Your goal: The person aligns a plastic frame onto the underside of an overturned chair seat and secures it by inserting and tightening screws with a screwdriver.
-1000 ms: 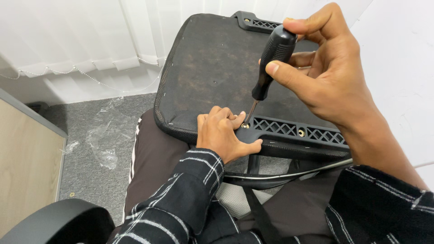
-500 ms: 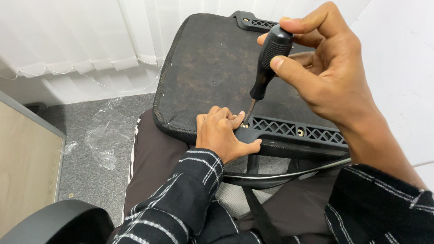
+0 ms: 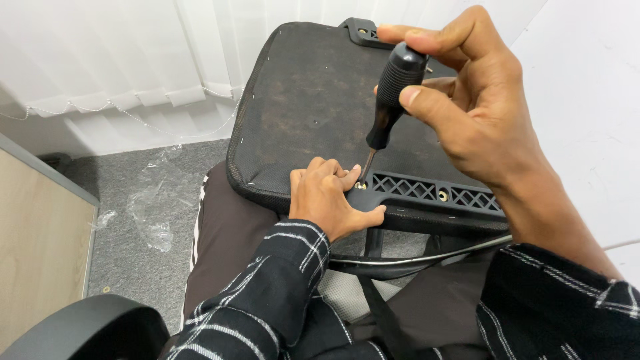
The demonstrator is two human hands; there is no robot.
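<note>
An upturned black chair seat (image 3: 313, 113) rests on my lap, its underside facing up. A black plastic bracket (image 3: 433, 200) with lattice holes lies along its near edge. My right hand (image 3: 473, 113) grips a black-handled screwdriver (image 3: 390, 97), held nearly upright, its tip at a screw (image 3: 361, 186) at the bracket's left end. My left hand (image 3: 330, 197) presses down on the seat and bracket beside that screw, fingers curled around the tip. A second screw (image 3: 442, 195) shows further right on the bracket.
Grey carpet (image 3: 133, 200) with a crumpled clear plastic sheet (image 3: 150, 213) lies to the left. White vertical blinds (image 3: 120, 67) hang behind. A wooden panel (image 3: 37, 240) stands at left, a black rounded chair part (image 3: 93, 330) at bottom left, a white wall (image 3: 587, 100) at right.
My right hand has shifted its fingers slightly on the screwdriver handle, while the tip stays at the screw. My left hand has not moved.
</note>
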